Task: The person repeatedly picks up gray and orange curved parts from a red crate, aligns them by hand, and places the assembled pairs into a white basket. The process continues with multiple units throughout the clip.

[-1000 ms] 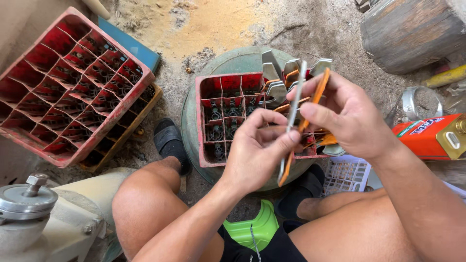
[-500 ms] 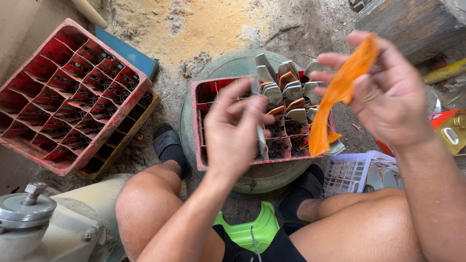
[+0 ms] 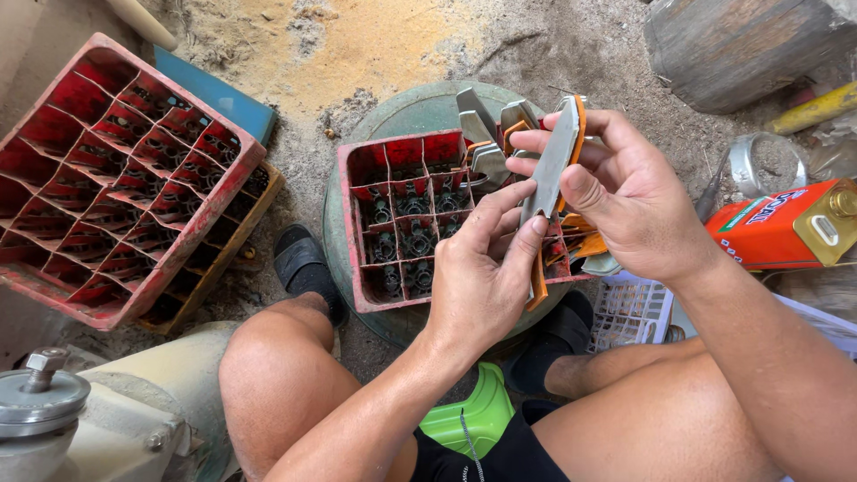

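Grey metal blade (image 3: 552, 161) clamped by both hands' fingers (image 3: 522, 234), hiding red crate (image 3: 397, 223) beneath.

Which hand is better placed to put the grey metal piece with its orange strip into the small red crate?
Probably the left hand. It grips the lower end of the grey metal piece and is directly over the small red crate. The right hand holds the upper end, higher and further to the side.
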